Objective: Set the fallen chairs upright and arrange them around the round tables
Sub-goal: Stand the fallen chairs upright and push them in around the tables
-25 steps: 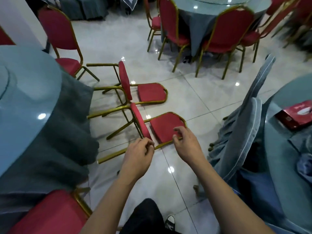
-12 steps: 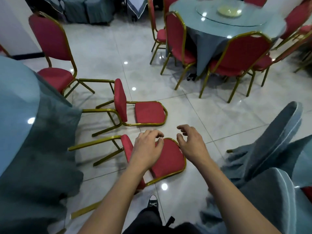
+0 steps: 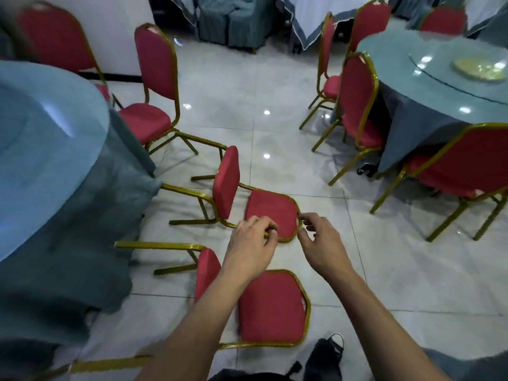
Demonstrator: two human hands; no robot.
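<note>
1. Two red-padded, gold-framed banquet chairs lie tipped on their backs on the glossy white tile floor. The far fallen chair is at centre; the near fallen chair lies at 6 o'clock from it.
2. Left hand: fingers curled at the far chair's backrest rim; whether they grip it, cannot tell.
3. Right hand: fingers half-curled, just beside the rim's 3 o'clock corner, holding nothing.
4. Step in hand, by my reading: taking hold of the far chair to raise it.
5. Next move calls for a firm two-handed grip on the frame, then swinging its legs down toward the blue-clothed round table at 9 o'clock.
</note>
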